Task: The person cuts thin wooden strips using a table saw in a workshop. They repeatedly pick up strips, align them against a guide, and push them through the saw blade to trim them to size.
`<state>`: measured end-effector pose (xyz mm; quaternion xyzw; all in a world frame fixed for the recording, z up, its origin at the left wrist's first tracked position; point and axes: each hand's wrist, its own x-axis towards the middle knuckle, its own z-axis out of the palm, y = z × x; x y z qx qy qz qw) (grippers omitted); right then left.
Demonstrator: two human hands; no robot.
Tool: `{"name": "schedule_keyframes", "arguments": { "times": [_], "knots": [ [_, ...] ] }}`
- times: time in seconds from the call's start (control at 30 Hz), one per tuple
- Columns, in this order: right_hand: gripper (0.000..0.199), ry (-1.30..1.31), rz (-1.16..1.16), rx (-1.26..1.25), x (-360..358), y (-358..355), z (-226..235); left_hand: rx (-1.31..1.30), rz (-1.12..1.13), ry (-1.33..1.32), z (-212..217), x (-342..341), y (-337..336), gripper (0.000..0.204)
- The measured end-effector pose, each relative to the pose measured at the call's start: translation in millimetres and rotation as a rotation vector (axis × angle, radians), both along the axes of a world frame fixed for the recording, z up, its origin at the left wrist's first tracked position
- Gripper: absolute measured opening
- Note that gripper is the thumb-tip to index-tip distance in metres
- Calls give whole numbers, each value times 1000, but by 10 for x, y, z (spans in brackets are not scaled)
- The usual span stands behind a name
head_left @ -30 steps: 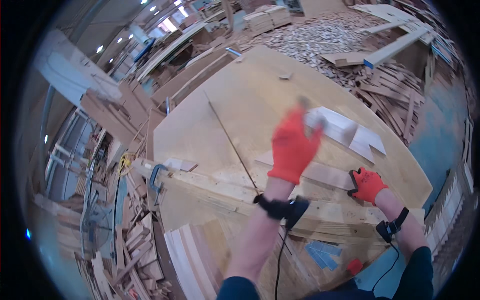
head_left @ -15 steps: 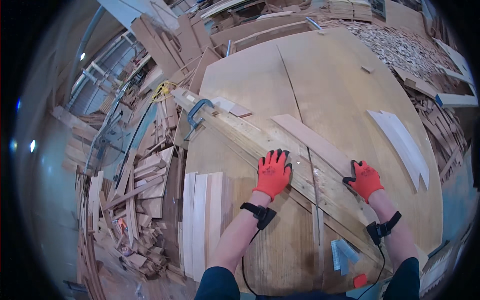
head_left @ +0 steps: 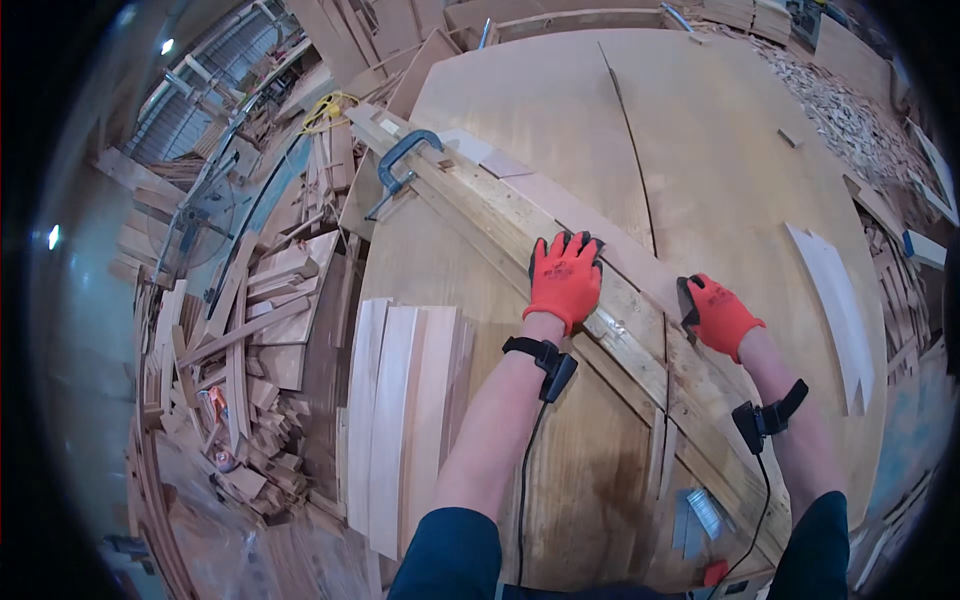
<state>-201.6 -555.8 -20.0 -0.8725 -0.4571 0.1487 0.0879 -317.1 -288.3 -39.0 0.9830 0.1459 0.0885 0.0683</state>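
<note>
A long pale timber beam (head_left: 480, 205) lies diagonally across a large wooden worktop (head_left: 540, 100). Its far-left end is held by a blue G-clamp (head_left: 408, 160). My left hand (head_left: 566, 278), in a red glove with black fingertips, rests on the beam with its fingers stretched forward to the edge of a thin, flat board (head_left: 610, 245). That board lies along the beam's far side. At the board's near right end is my right hand (head_left: 718, 312), gloved alike, its fingers and thumb closed on it. The fingertips are partly hidden.
Pale boards (head_left: 400, 420) are stacked at the worktop's left. Two white pointed strips (head_left: 835, 315) lie on the right. A metal piece (head_left: 704, 512) and a red item (head_left: 715, 572) sit near the front edge. Scrap wood (head_left: 265, 410) heaps on the left floor.
The thin board has shifted far-left and now lies close along the beam, near a short pale piece by the clamp. My right hand moved with it. The whole view has also shifted.
</note>
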Motion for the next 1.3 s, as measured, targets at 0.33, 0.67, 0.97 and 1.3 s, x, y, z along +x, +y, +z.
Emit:
{"name": "schedule_keyframes", "arguments": {
  "times": [0.33, 0.67, 0.97, 1.3],
  "knots": [
    [62, -93, -29, 93, 35, 76, -216, 49, 25, 50, 54, 150, 28, 47],
    [57, 144, -439, 429, -369, -446, -270, 105, 47, 55, 45, 497, 441, 51],
    [46, -9, -484, 418, -211, -197, -214, 108, 74, 57, 89, 1153, 884, 52],
    [35, 23, -554, 494, 1125, 573, -100, 58, 77, 64, 186, 2475, 1623, 50]
  ]
}}
